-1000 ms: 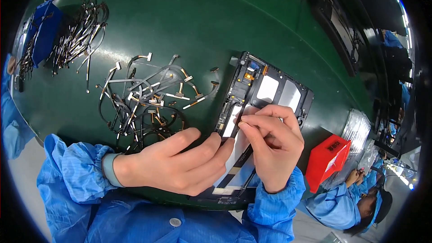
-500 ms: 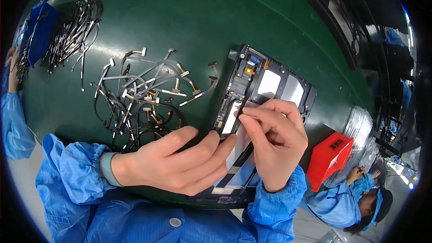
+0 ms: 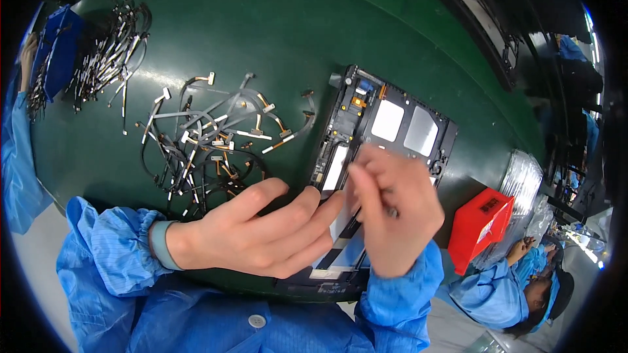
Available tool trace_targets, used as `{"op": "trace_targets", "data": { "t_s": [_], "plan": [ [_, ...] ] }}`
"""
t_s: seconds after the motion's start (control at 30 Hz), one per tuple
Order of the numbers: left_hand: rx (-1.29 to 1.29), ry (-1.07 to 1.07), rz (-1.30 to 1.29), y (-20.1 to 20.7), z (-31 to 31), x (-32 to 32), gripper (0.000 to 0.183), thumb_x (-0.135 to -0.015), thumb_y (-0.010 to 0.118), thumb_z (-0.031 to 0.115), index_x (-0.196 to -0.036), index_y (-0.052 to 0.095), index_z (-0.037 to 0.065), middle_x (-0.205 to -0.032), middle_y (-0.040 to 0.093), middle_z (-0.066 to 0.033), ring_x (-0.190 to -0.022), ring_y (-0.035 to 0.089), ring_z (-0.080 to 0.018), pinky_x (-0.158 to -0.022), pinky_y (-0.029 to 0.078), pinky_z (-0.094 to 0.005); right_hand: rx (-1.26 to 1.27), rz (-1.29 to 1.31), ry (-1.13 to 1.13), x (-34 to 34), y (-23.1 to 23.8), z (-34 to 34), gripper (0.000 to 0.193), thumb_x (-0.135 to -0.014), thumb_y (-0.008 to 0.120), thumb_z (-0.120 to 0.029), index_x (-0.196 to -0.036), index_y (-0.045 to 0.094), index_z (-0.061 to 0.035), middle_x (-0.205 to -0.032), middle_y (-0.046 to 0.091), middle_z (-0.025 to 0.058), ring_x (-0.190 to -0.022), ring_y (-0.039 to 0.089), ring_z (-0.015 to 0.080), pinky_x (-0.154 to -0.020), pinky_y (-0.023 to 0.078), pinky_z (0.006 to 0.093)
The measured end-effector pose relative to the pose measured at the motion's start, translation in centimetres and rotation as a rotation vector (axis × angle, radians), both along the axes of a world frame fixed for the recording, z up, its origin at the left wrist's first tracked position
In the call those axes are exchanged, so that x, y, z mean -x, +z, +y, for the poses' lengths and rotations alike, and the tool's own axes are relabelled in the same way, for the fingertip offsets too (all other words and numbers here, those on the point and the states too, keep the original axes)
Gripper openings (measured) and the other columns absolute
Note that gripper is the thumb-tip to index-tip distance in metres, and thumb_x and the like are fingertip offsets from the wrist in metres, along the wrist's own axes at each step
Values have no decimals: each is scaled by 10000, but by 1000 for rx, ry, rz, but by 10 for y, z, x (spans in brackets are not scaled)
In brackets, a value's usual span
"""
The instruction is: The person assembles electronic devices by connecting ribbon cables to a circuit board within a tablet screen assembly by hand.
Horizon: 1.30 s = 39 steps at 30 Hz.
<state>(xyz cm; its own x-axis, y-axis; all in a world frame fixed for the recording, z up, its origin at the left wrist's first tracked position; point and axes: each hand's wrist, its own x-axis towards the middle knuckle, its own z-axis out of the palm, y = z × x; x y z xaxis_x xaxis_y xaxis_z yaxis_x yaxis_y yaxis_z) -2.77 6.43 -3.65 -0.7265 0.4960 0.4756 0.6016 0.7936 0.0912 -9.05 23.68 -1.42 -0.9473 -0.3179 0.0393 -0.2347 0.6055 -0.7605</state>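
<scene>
Opened device (image 3: 421,132) at counter's (image 3: 261,33) near edge. Left hand (image 3: 255,232), fingers bent at device's left side, grip hidden. Right hand (image 3: 402,212) over it, fingers blurred; cannot tell if grasping. Cables (image 3: 226,115) left, narrow gap between. Red bin (image 3: 481,229) toward right edge; open room toward far edge.

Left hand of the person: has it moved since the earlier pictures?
No, no clear shift: against the loose ribbon cables, the left hand stays at their lower right, some fingers over the opened electronic device.
</scene>
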Motion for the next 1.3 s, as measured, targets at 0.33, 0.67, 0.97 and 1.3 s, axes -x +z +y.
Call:
{"op": "trace_targets", "data": {
  "t_s": [0.33, 0.67, 0.97, 1.3],
  "plan": [
    [93, -35, -75, 12, -4, -7, 112, -833, 576, 249, -867, 646, 169, -1176, 663, -4, -999, 581, -154, -821, 431, -301, -471, 296, 266, -5, 20, -4, 428, -705, 650, 38, -1129, 660, -21, -1143, 565, 150, -1037, 541, 311, -913, 433, 388],
    [-186, 197, -475, 35, -10, -62, 490, -795, 642, 242, -1232, 592, 27, -1164, 635, -81, -1025, 571, -238, -832, 429, -373, 23, -41, -340, -62, -17, 98, 511, -943, 501, -61, -1432, 376, 21, -1395, 485, 230, -1284, 484, 292, -1066, 357, 363],
    [-776, 261, -688, 33, 9, -74, 628, -816, 671, 105, -1379, 417, -7, -1151, 632, -150, -1002, 587, -262, -843, 451, -376, 637, -127, -346, -86, -6, 89, 921, -786, 578, 25, -1540, 57, -60, -1525, 256, 260, -1360, 354, 290, -1089, 289, 339],
    [-1191, 165, -1032, 59, -19, -64, 537, -836, 611, 40, -1324, 430, -89, -1033, 665, -216, -950, 689, -270, -876, 554, -347, 622, -16, -319, -116, 39, 78, 995, -743, 625, 20, -1545, 48, -100, -1481, 334, 284, -1332, 421, 322, -1021, 393, 361]
  ]
}}
